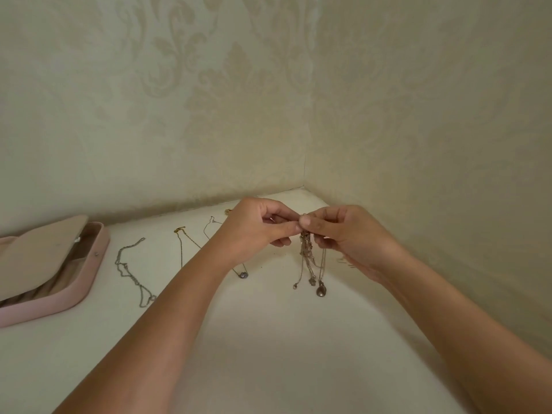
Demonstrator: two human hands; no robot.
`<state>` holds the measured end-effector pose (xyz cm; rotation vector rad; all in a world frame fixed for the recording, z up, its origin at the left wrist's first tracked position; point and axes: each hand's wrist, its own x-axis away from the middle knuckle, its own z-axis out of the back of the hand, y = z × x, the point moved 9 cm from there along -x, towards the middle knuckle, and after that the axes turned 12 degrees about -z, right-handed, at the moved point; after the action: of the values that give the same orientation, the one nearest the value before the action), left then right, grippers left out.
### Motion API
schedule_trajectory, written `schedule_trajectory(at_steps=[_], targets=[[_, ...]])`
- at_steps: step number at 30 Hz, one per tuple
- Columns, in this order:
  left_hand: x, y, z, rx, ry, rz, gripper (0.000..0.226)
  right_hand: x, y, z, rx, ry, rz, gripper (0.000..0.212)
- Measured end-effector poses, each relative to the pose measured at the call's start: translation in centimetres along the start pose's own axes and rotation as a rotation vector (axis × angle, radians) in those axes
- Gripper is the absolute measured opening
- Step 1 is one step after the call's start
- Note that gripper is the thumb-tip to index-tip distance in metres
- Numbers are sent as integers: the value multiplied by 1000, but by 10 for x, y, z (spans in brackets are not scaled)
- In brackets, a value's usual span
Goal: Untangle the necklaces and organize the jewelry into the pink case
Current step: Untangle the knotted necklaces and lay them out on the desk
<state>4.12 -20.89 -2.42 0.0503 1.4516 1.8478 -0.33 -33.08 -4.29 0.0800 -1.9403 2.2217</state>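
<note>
the white worktop (pixel 268 339) runs into the wall corner in front of you. the pink case (pixel 80 282) lies open at the far left, a beige flap tilted over its tray. your left hand (pixel 254 231) and right hand (pixel 352 237) meet above the worktop, the fingers (pixel 286 227) of both pinched on the top of the tangled necklaces (pixel 307 255), which hang between them. a silver chain (pixel 128 270) and a gold-clasped chain (pixel 180 243) lie loose between the case and your left arm. a dark pendant (pixel 321 291) dangles lowest from the tangle.
</note>
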Motion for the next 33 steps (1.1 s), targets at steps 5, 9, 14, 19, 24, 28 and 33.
schedule_trajectory(at_steps=[5,9,14,19,24,28,33], targets=[[-2,2,3,-132,72,-41,9,7,-11,7,111,125,95,6],[-3,0,2,-139,36,-39,11,8,-16,9,274,168,114,8],[-1,1,-10,-92,-47,1,19,11,-19,1,457,58,145,12],[1,-3,-22,-30,-116,48,20,17,-28,0,534,227,292,16],[0,-2,-19,-35,-76,27,15,25,-39,2,495,320,438,16],[-1,-5,-16,-139,-45,3,14,20,-34,-4,628,331,397,11],[-1,6,-7,-392,5,-112,17,10,-18,-6,618,282,216,12]])
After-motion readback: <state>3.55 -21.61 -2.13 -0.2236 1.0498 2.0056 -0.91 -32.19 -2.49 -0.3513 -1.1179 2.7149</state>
